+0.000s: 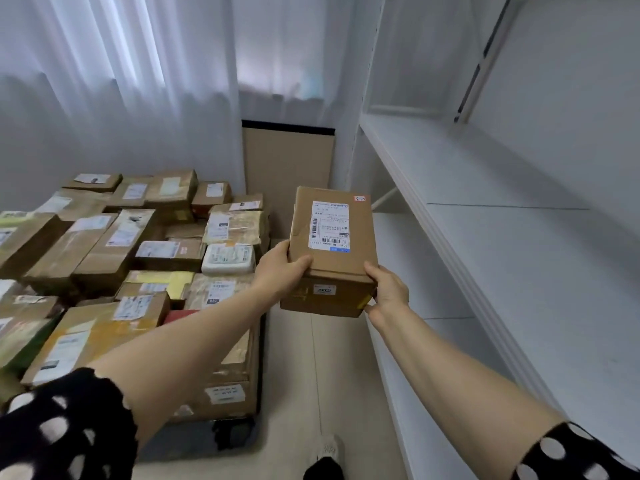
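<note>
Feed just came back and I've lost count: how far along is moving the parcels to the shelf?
Barely begun, it seems. Done: no parcel shows on the white shelf. In hand: the left grip and right grip hold one brown box up beside that shelf. To do: the whole pile of parcels waits on the other side.

Looks like a parcel storeroom or pickup point: labelled cardboard parcels [138, 244] heaped on a low wheeled cart [232, 433] at left, long white shelving [485, 209] along the right wall, white curtains [104, 81] behind, pale tiled floor [311, 358] between.
</note>
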